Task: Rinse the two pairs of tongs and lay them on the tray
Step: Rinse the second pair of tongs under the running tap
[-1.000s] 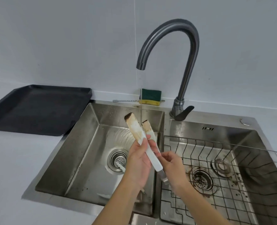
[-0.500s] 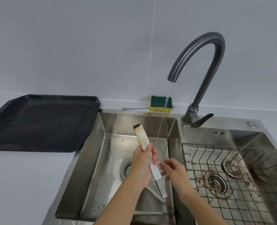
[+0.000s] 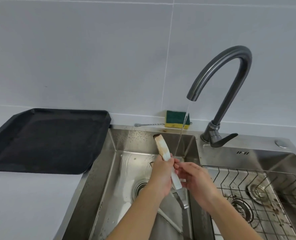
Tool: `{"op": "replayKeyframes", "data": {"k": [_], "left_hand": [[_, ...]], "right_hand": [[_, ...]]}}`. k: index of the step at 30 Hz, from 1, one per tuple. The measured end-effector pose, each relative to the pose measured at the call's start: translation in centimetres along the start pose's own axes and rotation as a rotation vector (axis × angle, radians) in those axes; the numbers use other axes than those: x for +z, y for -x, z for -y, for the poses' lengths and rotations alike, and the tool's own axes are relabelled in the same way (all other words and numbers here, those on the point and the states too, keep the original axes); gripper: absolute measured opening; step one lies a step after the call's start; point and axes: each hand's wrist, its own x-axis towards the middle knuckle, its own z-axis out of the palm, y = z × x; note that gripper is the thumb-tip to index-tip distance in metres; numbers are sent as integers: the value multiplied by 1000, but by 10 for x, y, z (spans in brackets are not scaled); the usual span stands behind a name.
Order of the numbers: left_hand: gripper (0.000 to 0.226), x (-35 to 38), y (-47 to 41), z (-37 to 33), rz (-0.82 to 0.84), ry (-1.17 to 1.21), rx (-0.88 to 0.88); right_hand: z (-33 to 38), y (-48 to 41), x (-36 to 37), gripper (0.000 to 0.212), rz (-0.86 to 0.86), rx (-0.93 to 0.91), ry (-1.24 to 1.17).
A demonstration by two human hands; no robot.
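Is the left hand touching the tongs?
Touching. The head view shows the left hand wrapped around the tongs near their middle, fingers closed over the white arm, held above the sink.

Stained white tongs (image 3: 168,163) in both hands, left hand (image 3: 161,177) and right hand (image 3: 194,181), beside the faucet (image 3: 230,80) stream, over the left sink basin (image 3: 112,170).

One head-worn wide-angle view looks forward and down, close above the sink's (image 3: 98,187) front edge, facing the wall.
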Motion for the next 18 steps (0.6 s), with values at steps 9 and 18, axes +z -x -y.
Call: {"op": "replayKeyframes", "data": {"k": [9,18], "left_hand": [[20,17,-17,-4,51,-91,8],[16,25,-29,-12,108,-309,120]], "right_hand": [[0,-7,-11,21,5,57,-37],[12,-23,-17,18,-18,-49,-24]]}}
